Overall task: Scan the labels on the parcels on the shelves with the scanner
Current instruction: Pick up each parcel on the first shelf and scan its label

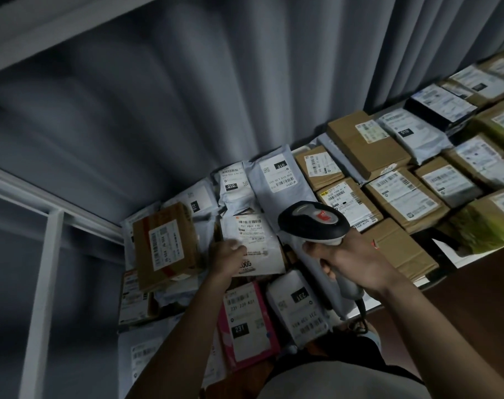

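My right hand (353, 263) grips the handle of a black and grey barcode scanner (312, 220), whose head points left over the parcels. Just left of the scanner head lies a white parcel (255, 243) with a printed label. My left hand (229, 259) holds that parcel by its lower left edge, fingers curled onto the label. Many labelled parcels cover the shelf (446, 269): a brown box (164, 246) at the left, a pink parcel (246, 321) and a grey bag (298, 306) nearer me.
Brown cartons (403, 194) and grey mailer bags (276, 180) run in rows to the right. A white shelf frame (43, 254) stands at the left. Grey curtain folds (187, 96) hang behind the shelf. The scanner's cable (361, 312) drops below my right hand.
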